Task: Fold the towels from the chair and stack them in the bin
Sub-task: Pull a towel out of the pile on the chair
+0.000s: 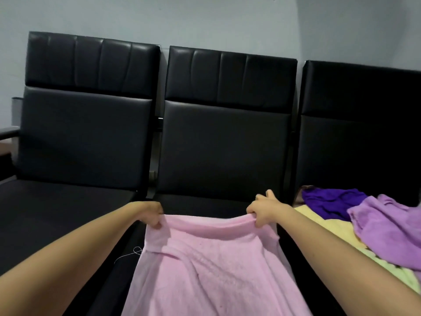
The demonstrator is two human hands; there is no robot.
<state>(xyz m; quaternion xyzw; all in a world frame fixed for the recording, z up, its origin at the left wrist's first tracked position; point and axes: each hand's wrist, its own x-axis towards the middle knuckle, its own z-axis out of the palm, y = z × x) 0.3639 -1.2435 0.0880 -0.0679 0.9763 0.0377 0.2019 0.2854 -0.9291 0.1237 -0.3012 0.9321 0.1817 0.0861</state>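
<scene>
Both arms reach out over the middle seat of a row of black padded leatherette chairs [224, 142] standing against a pale wall [205, 17]. The left hand [152, 214] and the right hand [264, 209] each grip one end of the far edge of a soft pink terry towel [209, 265]. The fingers [157, 221] of the left hand are curled under and pinch the cloth at its left corner. The right hand pinches the right corner the same way, thumb on top and the edge bunched beneath. Between the two hands the edge sags a little, and the rest of the towel spreads down toward the person and out of view at the bottom. A loose white thread [133, 253] lies on the dark seat just beside the towel's left side.

On the right-hand chair seat lies a loose heap of other towels: a crumpled dark purple towel [330, 202] at the back, a rumpled lilac towel [387, 226] partly over it, and a pale yellow towel [328, 224] beneath them both.
</scene>
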